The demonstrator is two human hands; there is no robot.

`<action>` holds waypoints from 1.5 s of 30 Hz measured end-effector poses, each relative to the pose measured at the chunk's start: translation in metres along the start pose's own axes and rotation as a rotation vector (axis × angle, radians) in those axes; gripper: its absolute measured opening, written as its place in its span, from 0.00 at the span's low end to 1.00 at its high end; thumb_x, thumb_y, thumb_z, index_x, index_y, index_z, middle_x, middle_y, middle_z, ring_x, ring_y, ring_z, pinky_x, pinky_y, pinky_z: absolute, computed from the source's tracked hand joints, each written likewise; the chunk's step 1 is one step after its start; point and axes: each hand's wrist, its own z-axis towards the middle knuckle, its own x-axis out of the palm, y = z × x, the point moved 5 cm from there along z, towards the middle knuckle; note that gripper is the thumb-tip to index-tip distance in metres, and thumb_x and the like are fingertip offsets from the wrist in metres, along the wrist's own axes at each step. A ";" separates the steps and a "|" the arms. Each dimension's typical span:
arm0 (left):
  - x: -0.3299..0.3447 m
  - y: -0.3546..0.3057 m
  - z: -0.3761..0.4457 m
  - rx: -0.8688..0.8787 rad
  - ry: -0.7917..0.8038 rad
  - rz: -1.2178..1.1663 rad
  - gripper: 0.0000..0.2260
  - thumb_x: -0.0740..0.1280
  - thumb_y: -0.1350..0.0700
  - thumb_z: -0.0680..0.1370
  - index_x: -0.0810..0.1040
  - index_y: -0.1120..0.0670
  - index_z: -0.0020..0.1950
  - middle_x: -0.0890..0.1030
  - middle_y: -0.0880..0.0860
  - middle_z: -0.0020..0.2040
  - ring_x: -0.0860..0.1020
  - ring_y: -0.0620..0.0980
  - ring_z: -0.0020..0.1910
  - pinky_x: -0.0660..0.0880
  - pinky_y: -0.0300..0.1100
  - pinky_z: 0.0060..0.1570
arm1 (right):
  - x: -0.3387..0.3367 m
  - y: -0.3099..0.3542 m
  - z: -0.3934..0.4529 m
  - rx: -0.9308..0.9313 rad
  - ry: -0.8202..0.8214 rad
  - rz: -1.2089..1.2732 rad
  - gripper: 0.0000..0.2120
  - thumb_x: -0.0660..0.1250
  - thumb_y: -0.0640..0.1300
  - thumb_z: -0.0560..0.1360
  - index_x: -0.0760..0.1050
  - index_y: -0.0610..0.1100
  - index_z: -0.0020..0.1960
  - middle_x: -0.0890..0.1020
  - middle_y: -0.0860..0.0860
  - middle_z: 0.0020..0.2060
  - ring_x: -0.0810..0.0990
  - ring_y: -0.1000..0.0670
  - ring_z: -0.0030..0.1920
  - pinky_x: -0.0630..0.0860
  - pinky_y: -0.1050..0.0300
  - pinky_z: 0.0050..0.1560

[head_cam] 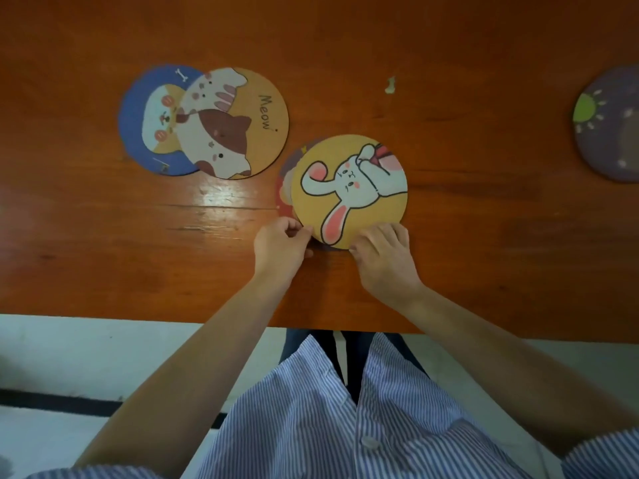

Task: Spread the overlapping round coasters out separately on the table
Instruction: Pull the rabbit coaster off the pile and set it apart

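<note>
Rabbit coaster [349,188] lay over a red one [284,198]; left hand [281,245] and right hand [382,255] fingers pinched its near rim, apparently to separate them.

The surface [449,46] is shiny orange-brown wood with a few scratches. A blue coaster [138,126] lies flat on it at the far left. An orange cat coaster [266,108] that says "Meow" sits partly on top of the blue one. Near the middle, a red coaster [283,198] lies under a yellow bunny coaster [377,209], with only its left edge showing. A purple coaster [612,133] lies alone at the right edge. A small pale chip [391,85] marks the wood.
</note>
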 end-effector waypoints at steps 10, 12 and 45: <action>-0.021 -0.029 0.006 0.263 0.310 0.259 0.07 0.65 0.61 0.76 0.73 0.55 0.38 0.76 0.47 0.30 0.76 0.41 0.26 0.68 0.36 0.27 | -0.026 -0.055 0.104 0.229 0.291 -0.035 0.23 0.64 0.48 0.76 0.65 0.43 0.69 0.70 0.43 0.66 0.66 0.40 0.67 0.65 0.42 0.64; -0.024 -0.031 0.010 0.308 0.347 0.322 0.04 0.65 0.61 0.76 0.75 0.61 0.44 0.77 0.51 0.32 0.77 0.46 0.30 0.70 0.38 0.30 | -0.022 -0.055 0.111 0.242 0.336 -0.040 0.23 0.64 0.46 0.76 0.65 0.42 0.68 0.71 0.41 0.64 0.67 0.39 0.65 0.68 0.44 0.62; -0.040 -0.085 0.059 0.159 -0.380 0.033 0.12 0.59 0.64 0.74 0.71 0.61 0.30 0.68 0.61 0.29 0.66 0.60 0.29 0.65 0.49 0.31 | -0.055 -0.114 -0.014 0.794 0.033 0.312 0.07 0.67 0.40 0.75 0.77 0.36 0.45 0.83 0.39 0.39 0.82 0.42 0.40 0.81 0.48 0.42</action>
